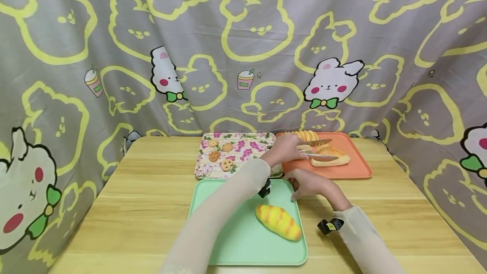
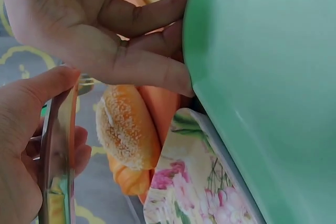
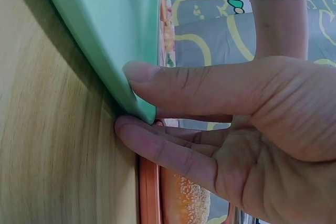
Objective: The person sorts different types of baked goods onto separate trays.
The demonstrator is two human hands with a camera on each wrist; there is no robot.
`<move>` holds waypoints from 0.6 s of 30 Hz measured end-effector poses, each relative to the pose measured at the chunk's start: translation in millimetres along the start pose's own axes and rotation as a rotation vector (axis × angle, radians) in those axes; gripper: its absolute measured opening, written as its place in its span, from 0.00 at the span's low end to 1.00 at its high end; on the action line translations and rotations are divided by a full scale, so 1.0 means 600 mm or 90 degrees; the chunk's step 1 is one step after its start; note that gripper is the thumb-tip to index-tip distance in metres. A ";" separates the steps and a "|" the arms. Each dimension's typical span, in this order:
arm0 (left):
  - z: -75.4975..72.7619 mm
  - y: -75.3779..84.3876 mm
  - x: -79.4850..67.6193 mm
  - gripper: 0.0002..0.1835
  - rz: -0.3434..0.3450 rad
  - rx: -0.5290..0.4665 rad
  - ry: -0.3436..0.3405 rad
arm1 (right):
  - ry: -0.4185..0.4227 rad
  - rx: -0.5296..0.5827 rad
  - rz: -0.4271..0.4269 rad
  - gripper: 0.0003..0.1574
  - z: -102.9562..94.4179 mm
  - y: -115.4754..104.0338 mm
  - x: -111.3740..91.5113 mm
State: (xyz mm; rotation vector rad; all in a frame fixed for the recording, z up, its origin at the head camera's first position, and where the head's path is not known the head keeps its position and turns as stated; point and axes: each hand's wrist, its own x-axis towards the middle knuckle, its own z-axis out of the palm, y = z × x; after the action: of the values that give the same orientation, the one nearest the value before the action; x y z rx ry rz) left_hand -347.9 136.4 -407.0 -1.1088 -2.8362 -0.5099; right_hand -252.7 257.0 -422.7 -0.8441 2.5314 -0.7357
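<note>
In the head view my left hand is above the join of the floral tray and the orange tray, holding metal tongs. Their two arms spread to the right above the bread. The left wrist view shows the thumb and fingers curled round the tongs. My right hand is at the far right corner of the green tray. In the right wrist view it pinches the tray's rim, thumb on the inside, fingers under the edge. A yellow bread lies on the green tray's right side.
Behind the green tray, the floral tray bears several cookies. To its right, the orange tray bears a long bread and a ridged orange bread. A patterned curtain hangs behind the wooden table.
</note>
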 end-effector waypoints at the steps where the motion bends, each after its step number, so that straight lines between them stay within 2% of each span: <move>1: 0.000 -0.001 -0.001 0.21 -0.003 0.000 -0.002 | -0.002 0.003 -0.005 0.26 0.000 0.000 0.000; 3: -0.001 -0.004 -0.004 0.19 -0.009 -0.012 0.001 | -0.002 0.005 -0.010 0.24 0.000 0.000 0.000; 8: -0.012 -0.011 -0.013 0.22 -0.018 -0.031 0.008 | -0.001 0.009 -0.006 0.26 0.000 0.000 0.001; 13: -0.034 -0.017 -0.022 0.26 -0.038 -0.018 0.011 | -0.005 0.008 0.009 0.30 0.000 -0.001 0.002; 18: -0.059 -0.030 -0.037 0.30 -0.056 -0.051 0.007 | -0.006 0.008 0.022 0.33 0.001 -0.001 0.003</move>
State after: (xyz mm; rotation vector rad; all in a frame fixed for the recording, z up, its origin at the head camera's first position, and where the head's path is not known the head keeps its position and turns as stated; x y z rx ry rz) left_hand -345.8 98.0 -382.5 -0.9934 -2.8881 -0.6382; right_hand -253.5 255.6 -423.0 -0.7959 2.5235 -0.7344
